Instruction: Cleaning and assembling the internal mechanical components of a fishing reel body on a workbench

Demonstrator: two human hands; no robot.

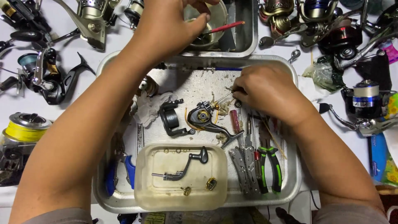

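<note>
My left hand (168, 25) reaches forward over a small bowl (213, 18) at the top, fingers pinched at its rim beside a red-handled brush (226, 27); what it pinches is hidden. My right hand (265, 89) rests in the metal tray (292, 174), holding a thin metal pick whose tip points at the opened fishing reel body (205, 118). A black reel part (171, 120) lies just left of the reel body. A crumpled tissue (149, 108) sits further left.
A clear plastic tub (143, 182) at the tray's front holds a reel handle (184, 166) and small brass parts. Pliers (269, 161), a multi-tool (244, 164) and a blue-handled tool (129, 168) lie in the tray. Several fishing reels surround the tray, including one with a yellow-line spool (23, 130).
</note>
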